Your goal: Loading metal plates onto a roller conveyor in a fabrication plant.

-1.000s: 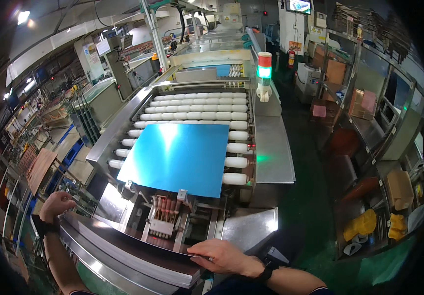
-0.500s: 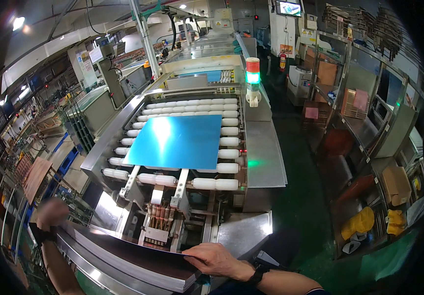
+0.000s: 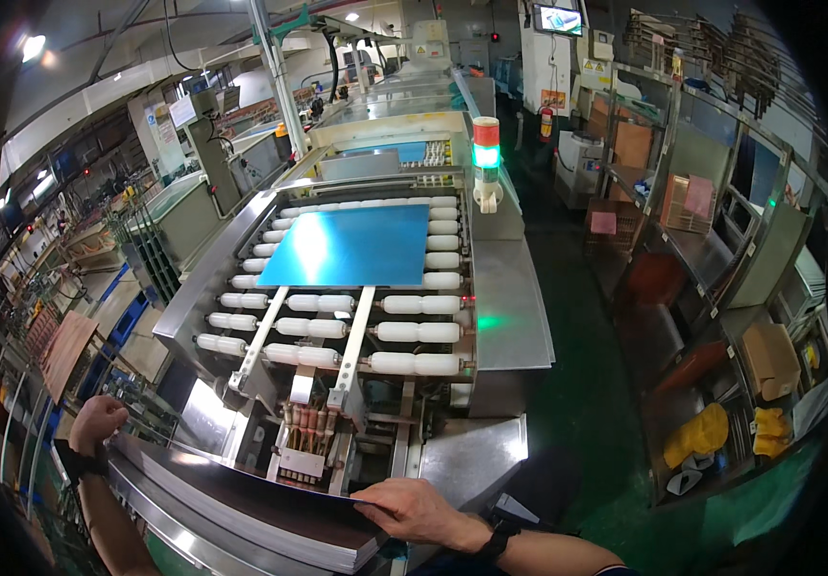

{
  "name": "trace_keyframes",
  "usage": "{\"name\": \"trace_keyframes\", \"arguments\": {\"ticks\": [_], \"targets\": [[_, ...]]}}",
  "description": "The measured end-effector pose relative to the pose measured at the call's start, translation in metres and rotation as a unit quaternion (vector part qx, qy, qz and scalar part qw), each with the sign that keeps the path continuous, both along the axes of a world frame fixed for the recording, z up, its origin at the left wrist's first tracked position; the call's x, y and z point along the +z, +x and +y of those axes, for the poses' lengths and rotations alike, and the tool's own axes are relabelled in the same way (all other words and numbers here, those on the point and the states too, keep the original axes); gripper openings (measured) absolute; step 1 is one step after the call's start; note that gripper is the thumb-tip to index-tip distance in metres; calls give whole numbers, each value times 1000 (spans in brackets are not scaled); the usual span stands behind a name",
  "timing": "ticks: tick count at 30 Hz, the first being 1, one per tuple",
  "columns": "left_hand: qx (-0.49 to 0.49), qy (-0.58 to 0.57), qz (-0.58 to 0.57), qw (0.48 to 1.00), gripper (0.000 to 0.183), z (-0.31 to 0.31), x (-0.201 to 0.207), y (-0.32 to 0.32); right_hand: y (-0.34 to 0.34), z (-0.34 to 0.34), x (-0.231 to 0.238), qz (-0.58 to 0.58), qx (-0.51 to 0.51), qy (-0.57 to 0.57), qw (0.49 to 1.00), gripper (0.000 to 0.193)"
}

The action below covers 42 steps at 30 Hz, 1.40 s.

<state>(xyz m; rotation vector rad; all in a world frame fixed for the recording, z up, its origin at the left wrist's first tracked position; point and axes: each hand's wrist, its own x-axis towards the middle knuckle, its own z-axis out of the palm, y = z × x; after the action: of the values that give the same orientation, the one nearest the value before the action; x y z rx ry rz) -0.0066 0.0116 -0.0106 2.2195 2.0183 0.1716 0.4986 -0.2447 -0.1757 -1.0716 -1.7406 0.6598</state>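
Note:
My right hand (image 3: 412, 511) is closed on the far right corner of a dark thin sheet (image 3: 241, 492), thumb and fingers pinching its edge. That sheet is uppermost on a thick stack of sheets (image 3: 260, 530) with pale, layered edges. By the stack's left end, my left hand (image 3: 97, 422) is closed with fingers curled; what they hold, if anything, is hidden. Beyond the stack, a shiny blue sheet (image 3: 352, 250) lies flat on the white rollers (image 3: 414, 332) of a conveyor machine, apart from both hands.
Two pale bars (image 3: 352, 350) reach from the machine's front over the rollers. A signal lamp (image 3: 486, 158) glows green on its right side. Metal shelving (image 3: 712, 254) with boards and a yellow bundle (image 3: 697, 434) stands at right. A copper-coloured panel (image 3: 78, 350) leans at left.
The blue sheet has travelled away along the rollers, uncovering more of the near ones and the bars. My left hand shows sharper now; my right hand keeps its hold on the corner.

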Motion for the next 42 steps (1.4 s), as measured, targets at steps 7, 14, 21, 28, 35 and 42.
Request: {"name": "trace_keyframes", "arguments": {"ticks": [7, 14, 21, 28, 35, 42], "targets": [[6, 4, 12, 1000, 27, -6, 5, 7, -1, -2, -2, 8, 4, -6, 1000, 21], [20, 8, 5, 1000, 31, -9, 6, 11, -1, -1, 0, 10, 4, -12, 1000, 22], [51, -4, 60, 997, 39, -6, 7, 7, -1, -2, 1, -4, -8, -10, 1000, 20], [58, -16, 57, 997, 41, -9, 11, 15, -2, -2, -2, 8, -5, -10, 1000, 22], [63, -27, 49, 996, 39, -11, 13, 17, -3, -2, -4, 1, -6, -16, 1000, 22], [65, -42, 25, 997, 37, -12, 14, 16, -2, -2, -4, -1, -4, -20, 1000, 21]]}}
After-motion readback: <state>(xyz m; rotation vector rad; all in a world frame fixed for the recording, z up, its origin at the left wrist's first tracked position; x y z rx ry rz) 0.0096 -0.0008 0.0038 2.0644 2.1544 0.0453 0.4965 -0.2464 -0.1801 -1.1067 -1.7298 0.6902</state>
